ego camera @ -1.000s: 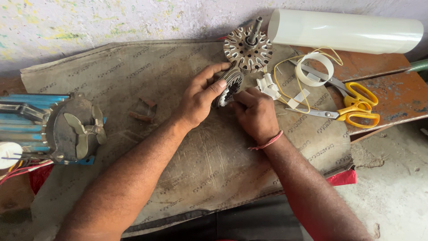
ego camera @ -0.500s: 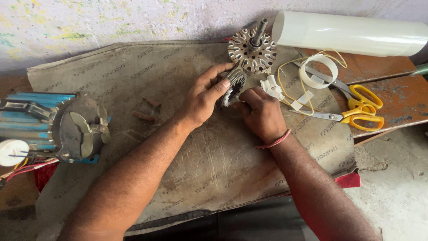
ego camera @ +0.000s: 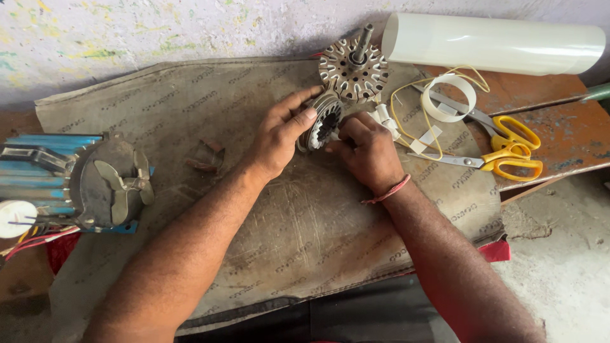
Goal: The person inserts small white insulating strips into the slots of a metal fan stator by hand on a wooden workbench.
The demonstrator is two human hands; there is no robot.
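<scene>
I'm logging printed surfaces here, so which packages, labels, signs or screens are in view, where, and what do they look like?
Printed work mat: spread under both hands, grey-brown sheet with rows of small repeated dark lettering.
No packages, signs or screens show.

My left hand (ego camera: 279, 136) and right hand (ego camera: 365, 152) are covering much of the slotted metal ring (ego camera: 324, 121); the white spool (ego camera: 14, 219) is running off the left edge.
</scene>
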